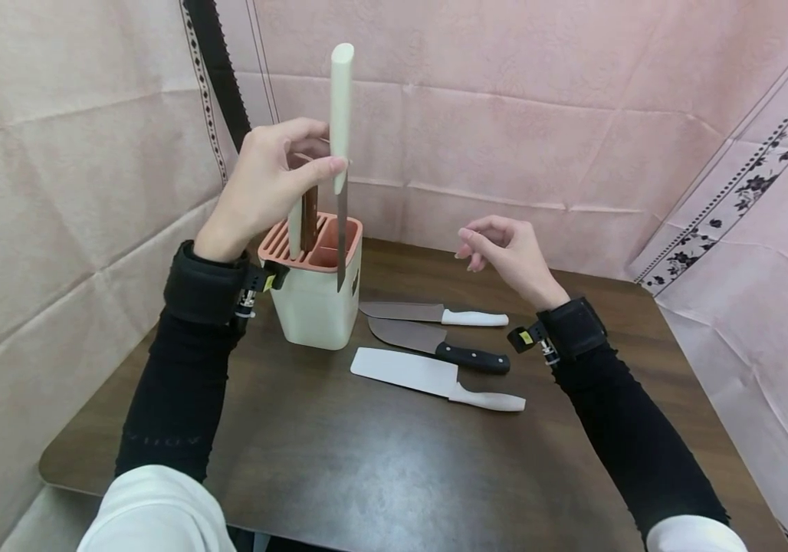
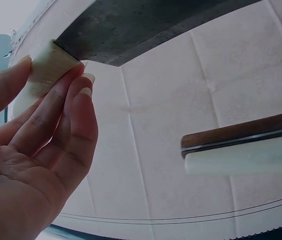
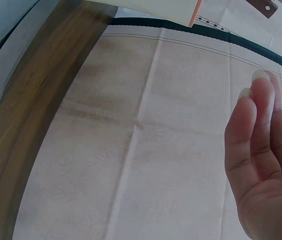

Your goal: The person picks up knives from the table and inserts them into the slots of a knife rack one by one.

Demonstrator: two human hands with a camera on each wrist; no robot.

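Note:
My left hand pinches a knife by its pale green handle between thumb and fingers. The handle points up, and the blade hangs down, overlapping the right side of the knife holder in the head view. Up close in the left wrist view, the dark, broad blade extends from the handle between my fingers. Above the table on the right, my right hand holds nothing, its fingers loosely bent.
A brown handle and a pale green one stick up from the holder's slotted pink top. Lying on the wooden table are a white-handled knife, a black-handled knife and a white cleaver. Cloth hangs behind.

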